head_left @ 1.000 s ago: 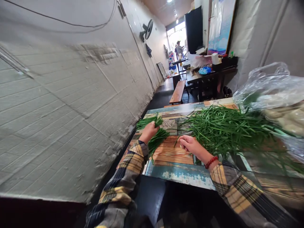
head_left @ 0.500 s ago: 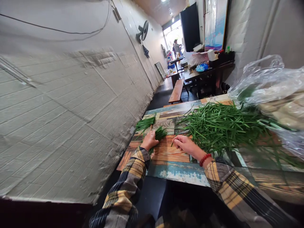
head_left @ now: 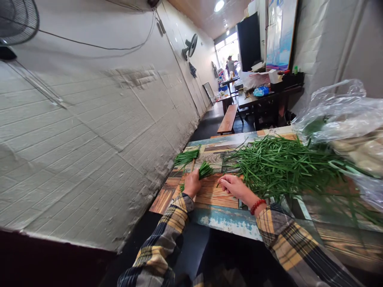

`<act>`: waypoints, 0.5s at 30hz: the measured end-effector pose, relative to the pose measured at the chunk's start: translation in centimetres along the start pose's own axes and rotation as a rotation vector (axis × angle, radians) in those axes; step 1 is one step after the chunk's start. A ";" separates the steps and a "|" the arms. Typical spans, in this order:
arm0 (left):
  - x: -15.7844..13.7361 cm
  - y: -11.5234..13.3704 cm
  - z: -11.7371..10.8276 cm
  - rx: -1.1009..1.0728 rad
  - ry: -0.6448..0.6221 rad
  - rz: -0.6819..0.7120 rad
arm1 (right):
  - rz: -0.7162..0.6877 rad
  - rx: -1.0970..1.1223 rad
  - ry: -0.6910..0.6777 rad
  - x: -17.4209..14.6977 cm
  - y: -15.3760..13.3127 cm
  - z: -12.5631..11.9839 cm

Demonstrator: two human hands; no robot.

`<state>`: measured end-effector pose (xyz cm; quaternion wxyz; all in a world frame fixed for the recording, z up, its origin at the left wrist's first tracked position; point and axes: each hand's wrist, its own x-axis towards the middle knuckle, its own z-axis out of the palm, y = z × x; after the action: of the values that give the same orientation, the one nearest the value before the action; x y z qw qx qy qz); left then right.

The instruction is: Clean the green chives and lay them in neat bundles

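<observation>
My left hand [head_left: 192, 183] is wrapped round a small bunch of chives [head_left: 206, 170], its green ends sticking out to the right past the thumb. My right hand [head_left: 235, 186] is just to the right with thumb and fingertips pinched together; whatever is between them is too small to make out. Beyond my left hand lies another bunch of chives [head_left: 187, 157], close to the wall side of the table. A large loose heap of chives [head_left: 275, 163] spreads over the tabletop [head_left: 214, 196] to the right of my right hand.
A clear plastic bag [head_left: 344, 111] with pale contents stands at the table's right. The white brick-patterned wall [head_left: 98, 131] runs along the left. Farther off are a wooden bench [head_left: 228, 118], a dark table with clutter [head_left: 254, 99], a wall fan [head_left: 190, 46] and a person [head_left: 231, 65].
The left hand has turned, so the bunch in it points more up and to the right. My right hand keeps its pinch beside it. The whole view has shifted slightly.
</observation>
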<state>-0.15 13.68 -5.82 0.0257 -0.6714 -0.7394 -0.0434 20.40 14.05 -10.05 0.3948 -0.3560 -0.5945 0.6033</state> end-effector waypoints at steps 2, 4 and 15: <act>0.0 -0.2 -0.6 -0.027 0.010 0.014 | 0.005 -0.004 -0.001 -0.1 0.0 0.0; 0.4 -0.4 -1.2 -0.025 0.005 0.039 | 0.014 -0.010 0.005 -0.1 0.0 0.0; 3.2 0.8 -0.2 0.134 -0.035 0.086 | -0.054 -0.167 0.015 0.1 0.1 0.0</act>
<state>0.30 16.87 -5.28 0.0593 -0.7001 -0.7113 0.0189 20.37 14.14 -10.10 0.3843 -0.3761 -0.6491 0.5380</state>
